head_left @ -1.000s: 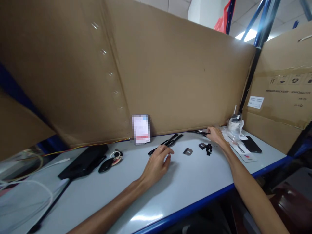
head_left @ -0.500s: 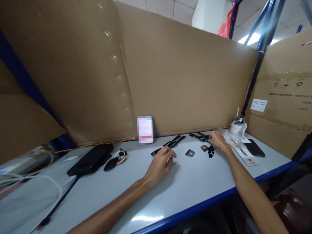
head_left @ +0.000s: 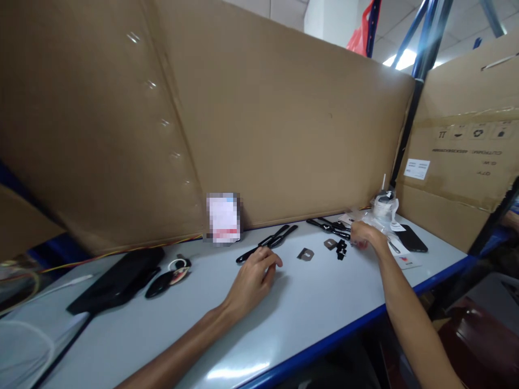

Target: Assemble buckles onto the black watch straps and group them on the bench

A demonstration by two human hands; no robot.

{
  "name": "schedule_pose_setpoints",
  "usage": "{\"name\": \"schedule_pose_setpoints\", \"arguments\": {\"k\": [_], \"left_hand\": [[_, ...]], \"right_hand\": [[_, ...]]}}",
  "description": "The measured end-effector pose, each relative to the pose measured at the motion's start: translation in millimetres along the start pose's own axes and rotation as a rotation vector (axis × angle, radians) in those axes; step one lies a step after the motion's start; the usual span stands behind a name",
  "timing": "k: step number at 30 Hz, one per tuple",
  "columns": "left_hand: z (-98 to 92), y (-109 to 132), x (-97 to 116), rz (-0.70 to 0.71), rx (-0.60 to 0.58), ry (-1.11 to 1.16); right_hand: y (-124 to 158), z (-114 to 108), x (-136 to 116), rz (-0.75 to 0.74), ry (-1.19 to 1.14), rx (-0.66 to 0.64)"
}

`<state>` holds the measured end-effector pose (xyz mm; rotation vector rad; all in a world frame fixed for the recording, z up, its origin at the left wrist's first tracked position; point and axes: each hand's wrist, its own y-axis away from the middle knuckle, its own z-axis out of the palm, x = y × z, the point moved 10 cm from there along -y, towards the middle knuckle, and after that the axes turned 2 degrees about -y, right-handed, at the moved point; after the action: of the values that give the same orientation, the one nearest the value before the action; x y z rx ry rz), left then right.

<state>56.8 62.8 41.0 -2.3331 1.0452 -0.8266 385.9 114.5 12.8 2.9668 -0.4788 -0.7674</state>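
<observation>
Pale tabletop [head_left: 320, 297], black tool [head_left: 279, 232] slanting back right, left hand [head_left: 254, 274] near.

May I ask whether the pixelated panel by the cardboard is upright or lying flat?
Upright: the panel stands on the tabletop, its face toward the camera.

On my feed I count two hands, a left hand [head_left: 252, 278] and a right hand [head_left: 364, 233], two black forked tools [head_left: 265, 244], two flat grey-brown plates [head_left: 303, 255], one black phone [head_left: 413, 239], one black oval fob [head_left: 160, 284], one bulky black case [head_left: 115, 282] and one pixelated panel [head_left: 224, 218]. I cannot count the small black pieces [head_left: 341, 250] bunched together.
</observation>
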Motion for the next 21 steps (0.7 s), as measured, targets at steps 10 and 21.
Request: {"name": "schedule_pose_setpoints", "arguments": {"k": [10,21], "left_hand": [[-15.8,-14.2,-53.3,-0.165,-0.002,-0.235],[5.7,-10.6,-58.4,-0.108,-0.189,-0.506]], "right_hand": [[19.2,57.0,-75.6,-0.268,-0.072,-0.176],[26.3,27.9,-104.7,-0.491,0.279,0.095]]}}
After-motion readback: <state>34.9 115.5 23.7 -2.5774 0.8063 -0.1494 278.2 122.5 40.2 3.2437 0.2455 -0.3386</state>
